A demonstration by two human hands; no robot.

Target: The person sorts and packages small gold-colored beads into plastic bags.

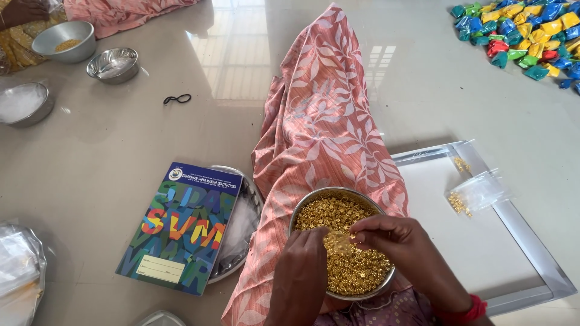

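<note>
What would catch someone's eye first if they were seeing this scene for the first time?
A steel bowl heaped with tiny gold beads sits on the person's lap at bottom centre, both hands, left and right, pinching a small clear pouch above it. A heap of bright coloured packets lies top right, a colourful notebook at left.

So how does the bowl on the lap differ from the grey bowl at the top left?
The steel bowl on the lap is heaped nearly full of gold beads; the grey bowl holds only a small patch of yellowish bits. The lap bowl rests on pink cloth under both hands; the grey one sits on the floor. Both are round.
</note>
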